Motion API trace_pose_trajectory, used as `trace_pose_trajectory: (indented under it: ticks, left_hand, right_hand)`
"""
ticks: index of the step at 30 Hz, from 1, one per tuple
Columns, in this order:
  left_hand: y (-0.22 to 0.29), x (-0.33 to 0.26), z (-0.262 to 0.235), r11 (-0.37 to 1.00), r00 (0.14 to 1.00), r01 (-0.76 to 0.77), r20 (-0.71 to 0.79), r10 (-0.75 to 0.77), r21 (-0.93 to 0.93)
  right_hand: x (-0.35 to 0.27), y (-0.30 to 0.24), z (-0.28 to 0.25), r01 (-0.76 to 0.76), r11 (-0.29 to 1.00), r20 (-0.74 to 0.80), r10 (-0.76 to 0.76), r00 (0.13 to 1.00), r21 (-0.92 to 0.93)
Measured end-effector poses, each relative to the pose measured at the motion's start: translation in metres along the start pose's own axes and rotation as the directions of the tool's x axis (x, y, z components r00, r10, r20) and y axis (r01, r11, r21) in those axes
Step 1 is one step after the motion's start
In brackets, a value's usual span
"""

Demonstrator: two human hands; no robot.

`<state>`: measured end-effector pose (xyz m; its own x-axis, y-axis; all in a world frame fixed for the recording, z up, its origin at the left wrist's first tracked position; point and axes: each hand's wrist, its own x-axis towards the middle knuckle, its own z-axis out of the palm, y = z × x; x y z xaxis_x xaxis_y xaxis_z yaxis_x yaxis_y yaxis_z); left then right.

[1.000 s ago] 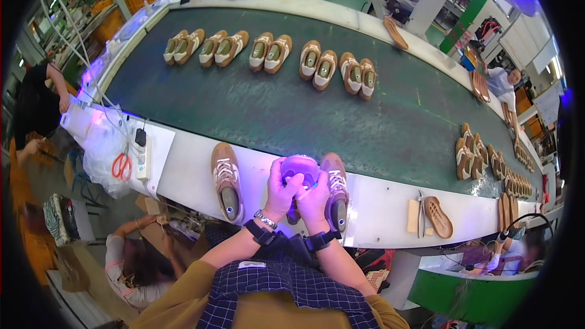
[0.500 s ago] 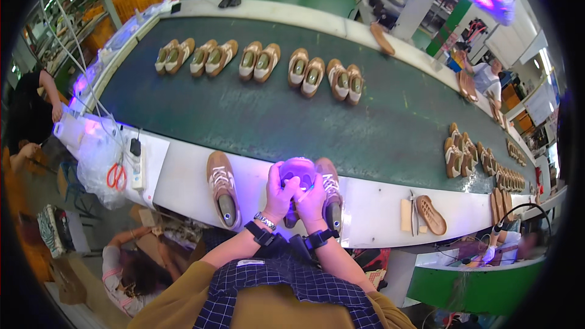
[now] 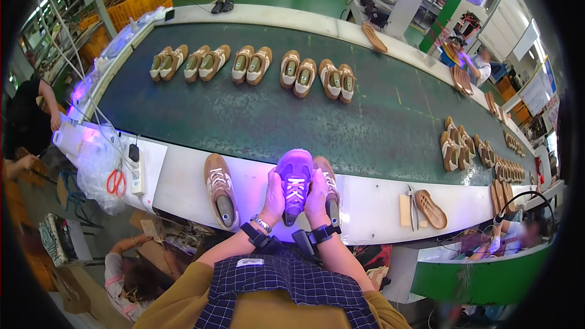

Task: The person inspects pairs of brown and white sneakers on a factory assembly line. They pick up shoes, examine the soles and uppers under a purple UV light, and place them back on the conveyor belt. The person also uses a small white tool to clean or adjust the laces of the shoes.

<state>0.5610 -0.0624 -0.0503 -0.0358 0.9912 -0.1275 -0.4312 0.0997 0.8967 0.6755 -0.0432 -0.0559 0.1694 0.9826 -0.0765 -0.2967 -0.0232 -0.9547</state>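
Observation:
A laced sneaker (image 3: 295, 184), lit purple, is held between my two hands above the white bench edge, its toe pointing away and its laces facing up. Along its left side lies my left hand (image 3: 273, 200), closed against it. My right hand (image 3: 316, 198) presses its right side, fingers partly hidden behind the shoe. A brown sneaker with white laces (image 3: 218, 186) stands on the bench to the left. Close behind my right hand is another brown sneaker (image 3: 328, 176), partly covered by it.
Pairs of sneakers (image 3: 251, 65) stand on the dark green conveyor belt (image 3: 244, 116). Red scissors (image 3: 116, 182) and a power strip (image 3: 139, 173) lie left. A shoe sole (image 3: 431, 209) lies right, beside a tool (image 3: 413, 207). Other people sit around the line.
The held sneaker has turned from toe-on, with my thumbs over it, to laces up and toe away. My hands have moved apart onto its sides.

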Motion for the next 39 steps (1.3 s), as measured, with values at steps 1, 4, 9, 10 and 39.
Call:
trace_pose_trajectory:
  ticks: [1, 4, 9, 10, 39]
  left_hand:
    - [-0.007, 0.003, -0.003, 0.999, 1.0, 0.022, -0.004, -0.022, -0.033]
    - [-0.019, 0.01, -0.009, 0.997, 0.999, -0.032, -0.024, 0.034, 0.064]
    - [-0.013, 0.011, -0.001, 0.995, 0.996, -0.051, -0.068, 0.056, 0.081]
    - [-0.009, 0.01, 0.002, 0.994, 0.994, -0.068, -0.084, 0.075, 0.08]
    - [0.019, -0.013, -0.035, 0.733, 0.868, 0.489, 0.186, -0.459, -0.473]
  right_hand:
    - [0.001, -0.002, 0.004, -0.005, 1.0, -0.021, 0.005, 1.0, 0.013]
    - [0.002, -0.005, 0.007, -0.038, 0.998, -0.034, 0.04, 0.999, 0.046]
    - [0.001, -0.019, 0.01, -0.069, 0.995, -0.002, 0.07, 0.998, 0.066]
    - [-0.002, -0.027, 0.012, -0.083, 0.996, 0.01, 0.082, 0.997, 0.043]
    - [-0.029, -0.08, -0.102, -0.404, 0.912, 0.125, 0.394, 0.911, 0.07]
